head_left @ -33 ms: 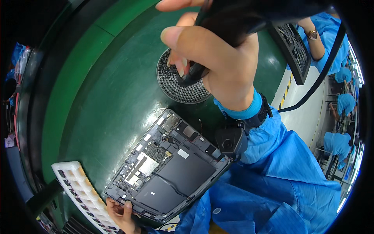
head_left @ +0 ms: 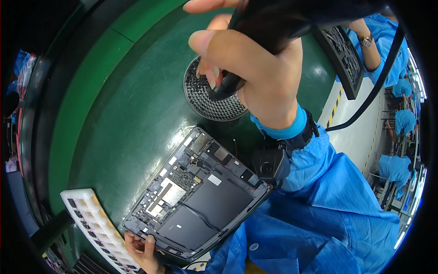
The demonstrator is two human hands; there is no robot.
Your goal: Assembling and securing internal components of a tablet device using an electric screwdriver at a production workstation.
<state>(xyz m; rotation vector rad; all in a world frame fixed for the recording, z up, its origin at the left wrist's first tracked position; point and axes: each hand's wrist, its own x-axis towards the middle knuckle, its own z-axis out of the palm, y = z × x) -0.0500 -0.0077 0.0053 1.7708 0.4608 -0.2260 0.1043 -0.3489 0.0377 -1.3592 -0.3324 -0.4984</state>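
Observation:
My right hand [head_left: 260,68] is closed round a black electric screwdriver [head_left: 283,20], held high and close to the camera. Its dark nose points down over a round black screw tray [head_left: 216,107] full of small holes; the tip itself is hard to make out. Below lies an opened laptop [head_left: 214,196], turned at an angle, with its circuit board and dark battery exposed. A thin dark cable crosses the battery. With thumb on top, my left hand [head_left: 143,253] grips the laptop's near left corner.
A white foam tray [head_left: 91,214] with small dark parts stands left of the laptop. Top right, a black bin [head_left: 344,64] sits near a co-worker's arm [head_left: 369,50]. A thick black cord [head_left: 378,86] hangs at the right. A small camera [head_left: 269,166] is strapped at my right wrist.

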